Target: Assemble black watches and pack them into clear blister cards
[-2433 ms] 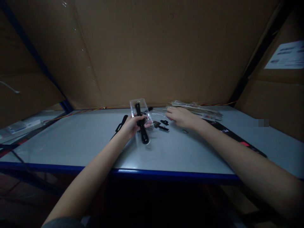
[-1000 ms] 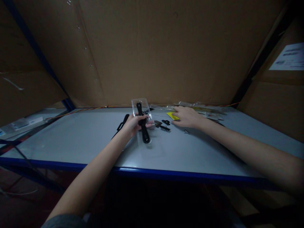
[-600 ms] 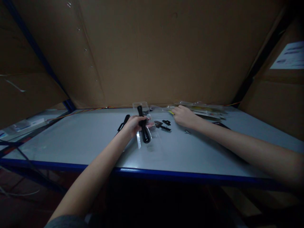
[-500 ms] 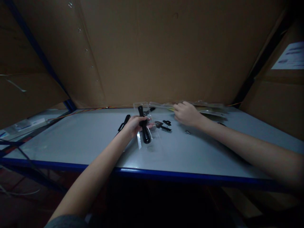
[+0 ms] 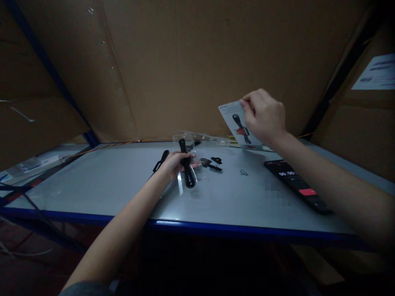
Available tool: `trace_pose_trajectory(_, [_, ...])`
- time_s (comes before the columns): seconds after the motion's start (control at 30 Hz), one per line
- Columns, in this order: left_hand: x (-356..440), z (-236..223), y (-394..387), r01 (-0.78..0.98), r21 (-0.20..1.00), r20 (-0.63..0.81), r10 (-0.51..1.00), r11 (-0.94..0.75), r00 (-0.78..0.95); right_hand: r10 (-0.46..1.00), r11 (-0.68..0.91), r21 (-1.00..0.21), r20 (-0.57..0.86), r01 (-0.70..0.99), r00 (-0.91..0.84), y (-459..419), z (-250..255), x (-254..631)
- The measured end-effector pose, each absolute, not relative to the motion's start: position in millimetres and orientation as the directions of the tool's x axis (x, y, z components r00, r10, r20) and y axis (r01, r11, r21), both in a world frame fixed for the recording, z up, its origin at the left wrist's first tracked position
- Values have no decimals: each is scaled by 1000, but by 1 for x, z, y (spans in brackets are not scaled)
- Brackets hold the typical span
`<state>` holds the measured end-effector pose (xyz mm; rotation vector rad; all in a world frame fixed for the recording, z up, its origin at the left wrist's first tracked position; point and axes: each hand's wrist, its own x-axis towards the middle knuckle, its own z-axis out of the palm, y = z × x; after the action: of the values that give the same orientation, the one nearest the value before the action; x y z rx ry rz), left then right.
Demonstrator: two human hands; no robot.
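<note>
My left hand [image 5: 175,163] is closed around a black spokeshave [image 5: 189,176] lying in a clear plastic blister shell [image 5: 180,186], just above the tabletop. Between the thumb and fingers of my right hand [image 5: 267,116] is a printed card [image 5: 230,110], raised and tilted, with a picture of a spokeshave on it. Small black metal parts [image 5: 216,160] and a dark flat piece [image 5: 205,163] lie right of my left hand. Two or so small screws [image 5: 243,172] rest farther right. Another black piece [image 5: 162,159] with a slotted frame is partly hidden behind my left wrist.
Clear plastic packaging [image 5: 200,137] lies along the back of the grey table [image 5: 101,181]. A phone [image 5: 288,177] with a timer on its screen sits under my right forearm. Cardboard walls [image 5: 197,74] enclose the back and sides; a blue edge [image 5: 197,224] runs along the front.
My right hand has risen from the packaging at the back and moved right, lifting the card. The phone beneath that arm has come into view. My left hand has hardly moved.
</note>
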<state>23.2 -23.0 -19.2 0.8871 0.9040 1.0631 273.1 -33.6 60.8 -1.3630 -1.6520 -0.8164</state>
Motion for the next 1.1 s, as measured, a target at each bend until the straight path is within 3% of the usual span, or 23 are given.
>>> trace_pose_trajectory(0.1, [23, -18, -23, -335, 911, -166, 957, 241, 238, 350, 262, -143, 936, 954, 44, -35, 77, 275])
trace_pose_trajectory(0.3, [23, -11, -28, -406, 870, -209, 955, 280, 211, 275, 574, -336, 938, 747, 211, -32, 97, 283])
trace_pose_trajectory(0.4, [22, -11, -27, -425, 859, -205, 953, 284, 223, 333, 656, -482, 875, 581, 350, -27, 99, 287])
trace_pose_trajectory(0.5, [20, -12, -26, -438, 857, -174, 952, 273, 253, 485, 695, -645, 747, 317, 455, -24, 93, 284])
trace_pose_trajectory(0.63, [18, -13, -24, -415, 872, -139, 943, 261, 301, 686, 642, -767, 579, 9, 441, -27, 78, 277])
trace_pose_trajectory(0.77, [19, -16, -26, -324, 922, -117, 949, 213, 291, 746, 604, -787, 502, -127, 437, -24, 69, 277])
trace_pose_trajectory(0.9, [23, -16, -32, -246, 953, -89, 940, 176, 328, 821, 513, -842, 426, -165, 381, -17, 62, 277])
trace_pose_trajectory(1.1, [26, -10, -38, -199, 972, -58, 952, 122, 300, 968, 248, -965, 244, -86, 59, -16, 24, 246])
